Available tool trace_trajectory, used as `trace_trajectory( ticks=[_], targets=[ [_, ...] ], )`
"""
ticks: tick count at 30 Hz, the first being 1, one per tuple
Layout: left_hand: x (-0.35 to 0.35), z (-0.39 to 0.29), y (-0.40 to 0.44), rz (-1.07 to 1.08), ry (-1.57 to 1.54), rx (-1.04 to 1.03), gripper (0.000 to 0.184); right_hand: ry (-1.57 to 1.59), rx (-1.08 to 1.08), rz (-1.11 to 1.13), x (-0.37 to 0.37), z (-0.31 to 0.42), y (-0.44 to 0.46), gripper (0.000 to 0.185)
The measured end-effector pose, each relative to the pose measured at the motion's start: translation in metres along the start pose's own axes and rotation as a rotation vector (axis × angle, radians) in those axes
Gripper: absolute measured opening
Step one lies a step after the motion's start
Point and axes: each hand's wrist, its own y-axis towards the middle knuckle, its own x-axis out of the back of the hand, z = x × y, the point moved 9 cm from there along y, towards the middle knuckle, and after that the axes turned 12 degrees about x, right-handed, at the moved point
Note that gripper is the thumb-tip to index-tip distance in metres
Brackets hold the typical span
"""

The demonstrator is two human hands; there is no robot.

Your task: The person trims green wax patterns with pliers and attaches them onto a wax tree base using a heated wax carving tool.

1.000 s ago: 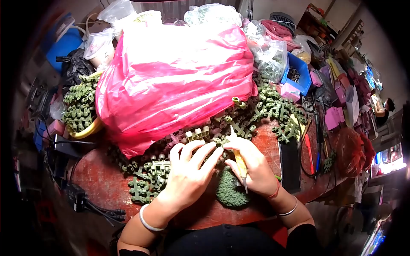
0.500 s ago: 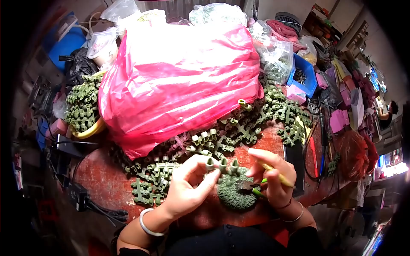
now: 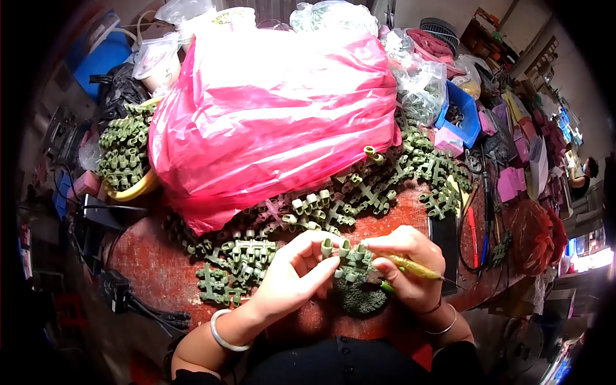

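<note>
My left hand [image 3: 292,279] pinches a green wax-like part with short open tubes [image 3: 344,249] between thumb and fingers. Close on its right, my right hand [image 3: 410,266] is closed round a thin yellow-handled tool [image 3: 417,267], whose dark pointed rear end sticks out to the right. The tool's front end is hidden near the green part. A round, dark green textured pad [image 3: 360,300] lies on the red table just beneath both hands. A bright green handle end shows beside the right hand.
A large pink plastic bag [image 3: 276,122] covers the table's middle, with heaped green tube parts [image 3: 247,256] along its front. A blue bin [image 3: 462,114], red and blue pens and cables lie right. Another person [image 3: 582,174] is at the far right.
Both hands were close together over the table, then parted slightly; the green tube part came into view in my left hand. My right hand has since brought the tool in against it.
</note>
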Motion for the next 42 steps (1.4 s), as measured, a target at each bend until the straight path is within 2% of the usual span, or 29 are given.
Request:
trace_trajectory(
  ticks=[2,5,11,14,15,16,18,20,22,24,26,28,31,33,37,40,41,42],
  targets=[
    [0.003,0.001,0.001,-0.019,-0.102,0.041,0.018,0.034,0.008,0.011,-0.003,0.0,-0.001,0.023],
    [0.007,0.004,0.004,0.003,-0.213,0.082,0.019,-0.064,-0.002,-0.138,0.008,-0.001,-0.001,0.019],
    [0.007,0.001,0.005,0.07,-0.323,0.106,0.032,0.056,0.002,-0.076,0.004,-0.003,-0.006,0.016],
    [0.006,0.001,0.003,0.13,-0.345,0.071,0.028,0.062,0.003,-0.02,-0.005,-0.004,-0.005,0.017],
    [0.006,0.001,0.003,0.13,-0.347,0.071,0.028,0.057,0.064,0.01,-0.01,0.0,-0.002,0.018],
    [0.007,0.0,0.003,0.105,-0.334,0.07,0.028,0.053,0.125,0.04,-0.014,0.005,-0.001,0.019],
    [0.009,0.001,0.003,0.078,-0.323,0.07,0.028,0.154,0.065,0.11,-0.019,0.002,-0.006,0.021],
    [0.008,0.0,0.003,0.086,-0.33,0.061,0.033,0.201,0.039,0.067,-0.014,-0.001,-0.007,0.018],
    [0.005,-0.003,0.003,0.071,-0.286,0.02,0.034,0.278,-0.065,-0.077,-0.004,-0.009,-0.011,0.013],
    [0.002,-0.006,0.001,0.055,-0.241,-0.02,0.036,0.21,-0.097,-0.09,0.002,-0.01,-0.014,0.012],
    [-0.004,-0.013,-0.002,0.067,-0.072,-0.115,0.042,0.189,-0.204,-0.19,0.009,-0.018,-0.022,0.014],
    [-0.008,-0.012,-0.003,0.118,-0.164,-0.146,0.044,0.186,-0.189,-0.194,0.008,-0.018,-0.023,0.016],
    [-0.01,-0.012,-0.005,0.147,-0.152,-0.188,0.049,0.162,-0.119,-0.151,0.006,-0.013,-0.019,0.016],
    [-0.009,-0.008,-0.004,0.132,-0.088,-0.195,0.052,0.092,0.032,-0.053,0.001,-0.001,-0.012,0.019],
    [-0.013,-0.011,-0.006,0.145,-0.009,-0.202,0.055,0.071,0.075,0.044,-0.013,0.007,-0.007,0.024],
    [-0.012,-0.011,-0.007,0.123,0.017,-0.24,0.055,0.138,0.061,0.16,-0.022,0.006,-0.006,0.023],
    [-0.012,-0.012,-0.007,0.123,0.016,-0.239,0.055,0.205,0.05,0.109,-0.019,0.003,-0.005,0.021],
    [-0.012,-0.011,-0.007,0.117,0.013,-0.217,0.054,0.302,-0.082,0.036,-0.013,-0.008,-0.013,0.019]
  ],
)
